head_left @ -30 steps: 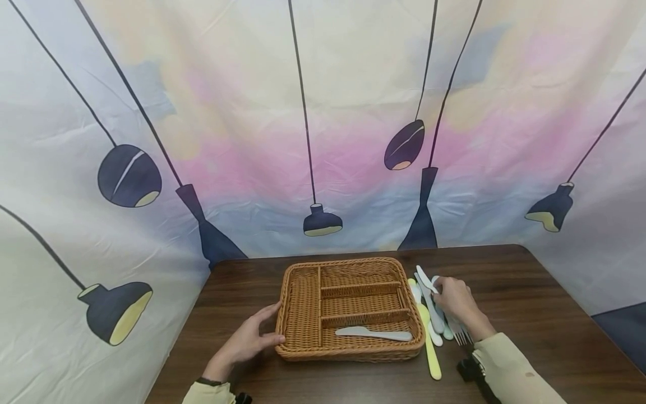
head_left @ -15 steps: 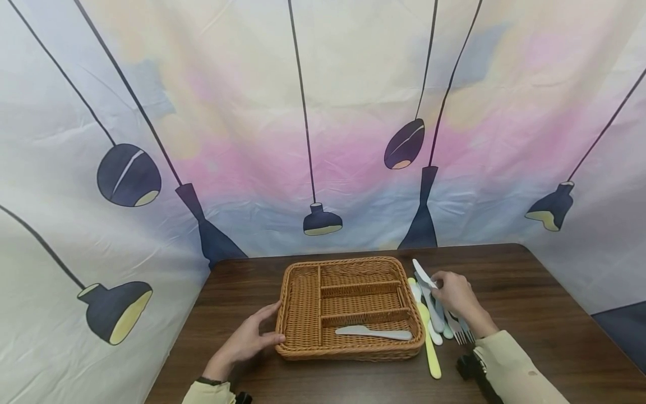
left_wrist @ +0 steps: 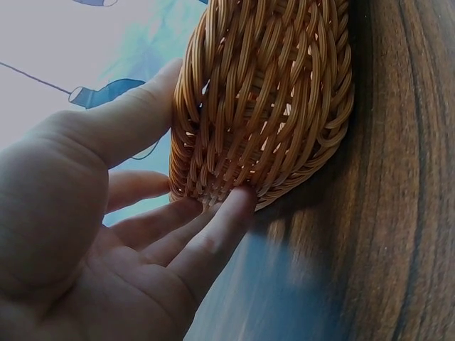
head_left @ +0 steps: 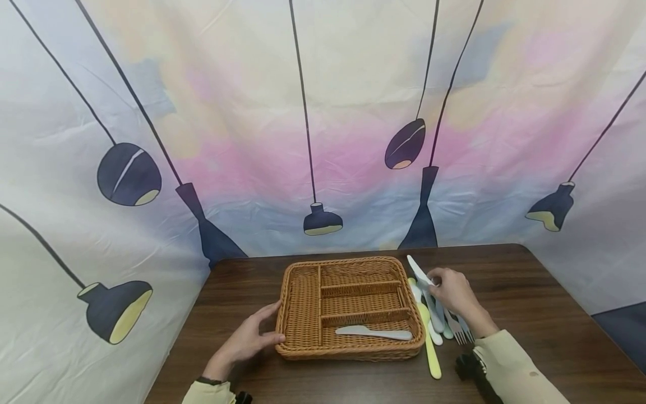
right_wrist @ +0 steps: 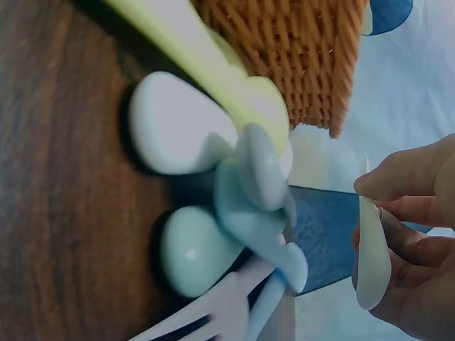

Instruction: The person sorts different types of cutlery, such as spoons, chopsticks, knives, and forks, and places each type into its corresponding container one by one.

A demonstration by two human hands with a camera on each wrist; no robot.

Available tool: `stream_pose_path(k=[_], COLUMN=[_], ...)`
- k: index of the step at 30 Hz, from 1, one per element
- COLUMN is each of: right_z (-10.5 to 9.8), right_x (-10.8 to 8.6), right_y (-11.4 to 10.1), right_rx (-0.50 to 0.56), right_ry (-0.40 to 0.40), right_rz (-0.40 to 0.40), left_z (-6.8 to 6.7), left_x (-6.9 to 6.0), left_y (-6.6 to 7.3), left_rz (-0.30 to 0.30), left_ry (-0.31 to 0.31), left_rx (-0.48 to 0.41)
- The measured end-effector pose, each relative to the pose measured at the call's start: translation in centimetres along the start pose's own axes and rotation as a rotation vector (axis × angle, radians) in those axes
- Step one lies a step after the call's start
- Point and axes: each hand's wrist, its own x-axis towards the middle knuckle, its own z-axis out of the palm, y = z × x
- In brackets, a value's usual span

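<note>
The basket (head_left: 353,353) looks rough wicker, the cutlery (head_left: 435,317) smooth plastic.

A table set against a hung cloth; it looks like a staged corner, though I cannot tell which kind of building it is in.
Behind my wood-grained table (head_left: 353,382) and off to both sides, a pastel cloth (head_left: 353,78) fills everything I see, and its creases and soft folds give it away as fabric. The dark hanging lamps (head_left: 323,224) are only flat pictures printed on it. The wicker basket (head_left: 300,303) with compartments and the loose cutlery (head_left: 437,323) would suit a home kitchen or dining table, but the dark block (head_left: 469,368) by my right cuff (head_left: 497,354) looks like recording gear.
</note>
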Motion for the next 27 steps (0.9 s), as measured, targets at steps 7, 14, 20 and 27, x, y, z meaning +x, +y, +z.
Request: stream_pose_path(k=[7,14,20,27], right_z=[-0.6,-1.2,-1.5,-1.7], right_x=[0.0,-0.2,-0.3,-0.7], right_y=[-1.2,-2.3,-3.2,-4.1], right_rx=[0.003,0.003,0.011,0.034], right_ry=[0.048,0.078,0.075,0.072], right_rz=[-0.062,-0.099,-0.118,-0.138], left_z=[0.0,0.1,0.0,0.0], left_x=[0.1,0.2,0.2,0.1], left_y=[0.0,0.0,-0.1,0.0], left_rz=[-0.002,-0.007,-0.015,-0.015], left_ry=[0.003,0.014,0.005,0.008], left_rx=[0.029,0.049,0.032,0.051])
